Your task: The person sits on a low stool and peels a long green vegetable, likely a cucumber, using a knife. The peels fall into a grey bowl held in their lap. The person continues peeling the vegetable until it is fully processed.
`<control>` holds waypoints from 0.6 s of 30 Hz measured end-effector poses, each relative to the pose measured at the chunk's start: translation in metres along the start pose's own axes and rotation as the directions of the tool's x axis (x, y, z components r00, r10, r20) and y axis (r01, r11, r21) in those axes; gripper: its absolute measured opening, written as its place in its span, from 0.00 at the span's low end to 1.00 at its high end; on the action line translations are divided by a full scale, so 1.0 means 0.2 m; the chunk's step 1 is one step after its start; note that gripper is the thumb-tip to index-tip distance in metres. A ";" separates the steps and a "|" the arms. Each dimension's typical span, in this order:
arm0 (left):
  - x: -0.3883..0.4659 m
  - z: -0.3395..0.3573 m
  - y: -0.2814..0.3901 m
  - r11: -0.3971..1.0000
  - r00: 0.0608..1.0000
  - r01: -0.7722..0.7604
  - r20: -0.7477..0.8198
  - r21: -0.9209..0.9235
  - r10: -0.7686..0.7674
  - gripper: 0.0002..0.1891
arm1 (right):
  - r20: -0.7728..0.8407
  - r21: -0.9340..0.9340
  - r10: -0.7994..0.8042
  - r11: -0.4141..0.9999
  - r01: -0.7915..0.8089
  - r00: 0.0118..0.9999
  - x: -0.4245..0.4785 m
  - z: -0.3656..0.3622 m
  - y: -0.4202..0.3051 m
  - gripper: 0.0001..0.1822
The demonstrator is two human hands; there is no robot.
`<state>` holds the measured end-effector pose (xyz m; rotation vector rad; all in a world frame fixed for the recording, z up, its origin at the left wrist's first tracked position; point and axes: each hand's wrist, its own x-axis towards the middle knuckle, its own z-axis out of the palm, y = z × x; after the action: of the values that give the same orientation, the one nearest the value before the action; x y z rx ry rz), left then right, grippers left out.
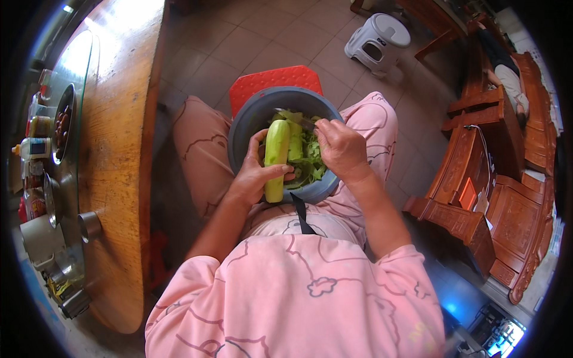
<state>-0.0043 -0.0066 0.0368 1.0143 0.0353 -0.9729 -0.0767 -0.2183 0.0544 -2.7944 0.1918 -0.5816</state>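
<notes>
My left hand (259, 169) grips a pale green, peeled long squash (276, 156), upright along the near side of a grey plastic basin (244, 105). In my right hand (342, 145), fingers are closed around a small blade-like tool (306, 122); its handle is hidden in the fist, so I cannot tell whether it is a knife or a peeler. Just beyond the held squash, a second pale green squash (295, 143) rests in the basin. Green peelings (315, 168) lie in the basin under my right hand.
The basin sits between my knees, before a red plastic stool (277, 80). To the left stands a wooden table (121, 179) with a metal cup (89, 226), a dish of food (65, 123) and several bottles. A grey stool (378, 42) is ahead; a person (510, 80) lies on a wooden bench.
</notes>
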 end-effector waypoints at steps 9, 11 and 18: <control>0.03 -0.05 -0.01 0.998 0.999 0.050 -0.003 0.049 -0.050 0.54 | 0.084 0.184 -0.249 0.956 0.230 0.965 -0.06 -0.05 -0.19 0.07; 0.03 -0.04 -0.02 0.999 0.998 0.031 0.047 -0.016 -0.030 0.54 | 0.096 0.207 -0.245 0.953 0.221 0.965 -0.09 -0.03 -0.23 0.07; 0.01 -0.06 0.00 0.999 0.999 0.028 0.042 -0.022 -0.027 0.52 | 0.099 0.134 -0.126 0.985 0.112 0.987 -0.05 -0.01 -0.24 0.04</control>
<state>0.0019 0.0014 0.0295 0.9743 0.0259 -1.0160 -0.0822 -0.1707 0.0664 -2.7164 -0.0338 -0.4518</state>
